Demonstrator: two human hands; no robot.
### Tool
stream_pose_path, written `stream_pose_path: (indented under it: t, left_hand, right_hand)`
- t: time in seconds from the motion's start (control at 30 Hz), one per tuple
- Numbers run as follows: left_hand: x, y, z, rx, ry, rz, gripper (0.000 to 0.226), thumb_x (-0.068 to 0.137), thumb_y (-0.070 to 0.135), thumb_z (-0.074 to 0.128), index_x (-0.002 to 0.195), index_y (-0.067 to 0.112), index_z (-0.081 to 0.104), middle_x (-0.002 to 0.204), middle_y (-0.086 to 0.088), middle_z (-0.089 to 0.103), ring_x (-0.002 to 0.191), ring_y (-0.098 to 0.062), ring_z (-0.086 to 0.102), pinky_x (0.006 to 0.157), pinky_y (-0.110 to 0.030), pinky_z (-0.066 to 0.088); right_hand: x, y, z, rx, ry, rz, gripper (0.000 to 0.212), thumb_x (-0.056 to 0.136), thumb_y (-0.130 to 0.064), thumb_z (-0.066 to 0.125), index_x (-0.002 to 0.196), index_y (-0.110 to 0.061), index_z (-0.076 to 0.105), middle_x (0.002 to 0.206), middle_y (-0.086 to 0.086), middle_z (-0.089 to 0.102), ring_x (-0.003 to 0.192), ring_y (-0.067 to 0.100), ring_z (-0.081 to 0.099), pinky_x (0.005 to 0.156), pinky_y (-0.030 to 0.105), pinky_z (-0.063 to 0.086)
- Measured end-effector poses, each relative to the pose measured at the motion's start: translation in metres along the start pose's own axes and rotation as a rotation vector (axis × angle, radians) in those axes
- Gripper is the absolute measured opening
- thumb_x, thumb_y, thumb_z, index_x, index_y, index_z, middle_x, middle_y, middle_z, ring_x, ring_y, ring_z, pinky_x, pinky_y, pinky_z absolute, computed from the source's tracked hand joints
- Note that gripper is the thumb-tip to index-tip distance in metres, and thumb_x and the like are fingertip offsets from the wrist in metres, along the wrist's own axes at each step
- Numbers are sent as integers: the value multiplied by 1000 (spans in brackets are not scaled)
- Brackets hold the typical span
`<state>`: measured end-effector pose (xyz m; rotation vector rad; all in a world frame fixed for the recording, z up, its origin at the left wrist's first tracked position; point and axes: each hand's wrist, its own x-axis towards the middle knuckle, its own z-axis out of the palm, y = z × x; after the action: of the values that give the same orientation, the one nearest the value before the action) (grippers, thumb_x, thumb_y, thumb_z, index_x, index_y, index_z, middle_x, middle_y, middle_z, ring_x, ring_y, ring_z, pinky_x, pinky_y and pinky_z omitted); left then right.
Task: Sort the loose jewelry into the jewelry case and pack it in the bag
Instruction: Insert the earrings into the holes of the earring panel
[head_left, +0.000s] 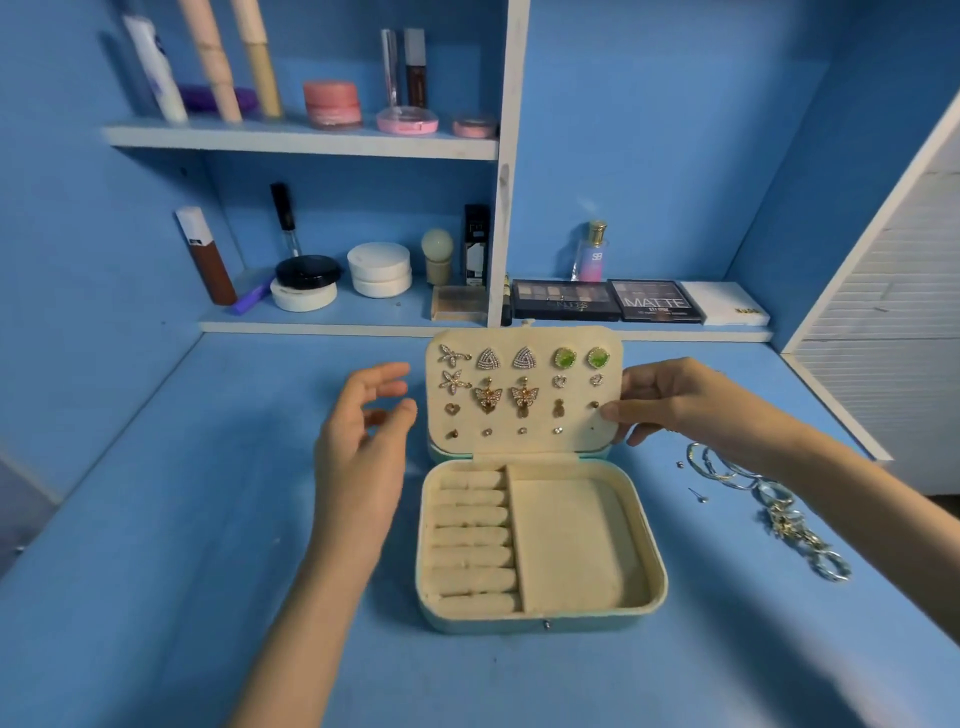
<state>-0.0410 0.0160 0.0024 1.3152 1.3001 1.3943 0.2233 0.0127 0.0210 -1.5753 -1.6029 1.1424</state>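
counter (156, 519): blue, carries the jewelry case (540, 621), open, earrings pinned in its upright lid | left hand (358, 447): just left of the case lid, fingers spread loose, holding nothing | right hand (670, 400): fingers pinch the lid's right edge | loose jewelry (779, 512): bangles and rings on the counter right of the case

The blue desk (208, 519) carries an open jewelry case (540, 623) near its middle, with the base flat on the surface. To the right, apart from the case, loose pieces lie directly on the desk — silver bangles (719, 470), a tangled cluster of rings (795, 530), a small stud (680, 464) and a thin pin (698, 494).
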Motion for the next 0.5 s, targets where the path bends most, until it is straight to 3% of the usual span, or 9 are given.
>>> stream_pose_path:
  t: [0.13, 0.23, 0.33, 0.5]
  left_hand:
    - [18, -23, 4, 101, -185, 25, 29, 93, 5, 55, 98, 32, 62, 94, 19, 64, 78, 10, 56, 69, -13, 41]
    - [15, -32, 9, 122, -171, 122, 27, 92, 2, 56, 99, 28, 61, 88, 14, 63, 76, 10, 57, 67, -6, 40]
    - [14, -37, 9, 104, -167, 142, 29, 94, 3, 55, 102, 31, 60, 88, 14, 63, 76, 8, 57, 68, -8, 41]
    - [15, -41, 8, 112, -169, 175, 30, 94, 5, 55, 104, 33, 59, 85, 19, 62, 77, 11, 56, 67, -8, 43]
  right_hand:
    - [0, -2, 0, -49, 13, 10, 14, 87, -7, 62, 98, 2, 67, 92, 18, 71, 70, 16, 64, 66, 23, 54]
    - [-2, -2, 0, -117, 19, 11, 11, 88, -9, 62, 97, -4, 68, 88, 17, 72, 72, 20, 64, 68, 27, 53]
    - [-8, 0, -6, -213, 48, 10, 9, 88, -10, 62, 96, -11, 67, 84, 13, 72, 71, 19, 64, 68, 31, 53]
    - [-29, 12, -25, -623, 43, -15, 11, 83, -17, 69, 82, -27, 65, 76, -1, 70, 65, 9, 61, 67, 25, 50]
